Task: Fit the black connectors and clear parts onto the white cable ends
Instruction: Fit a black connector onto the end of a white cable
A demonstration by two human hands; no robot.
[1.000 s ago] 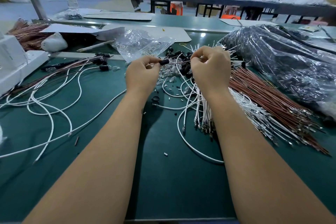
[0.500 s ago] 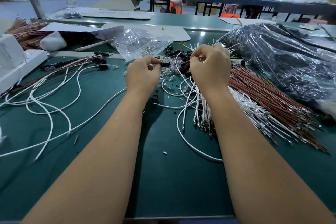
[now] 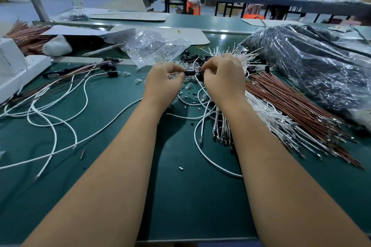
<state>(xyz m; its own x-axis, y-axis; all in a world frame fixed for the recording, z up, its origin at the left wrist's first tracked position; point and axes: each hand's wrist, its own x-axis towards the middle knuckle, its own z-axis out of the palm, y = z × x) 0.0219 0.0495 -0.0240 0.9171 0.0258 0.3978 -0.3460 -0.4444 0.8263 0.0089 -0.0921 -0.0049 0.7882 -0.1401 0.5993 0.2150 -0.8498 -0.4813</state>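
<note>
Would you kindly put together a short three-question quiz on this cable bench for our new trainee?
1. True or false: the black connector sits between the left hand and the right hand.
2. Which bundle lies nearer the black plastic bag: A) the brown wires, B) the white cables?
3. Fill in: the clear bag lies beyond the ____ hand, on the green mat.

Key:
1. True; both hands pinch at it.
2. A.
3. Left.
</note>
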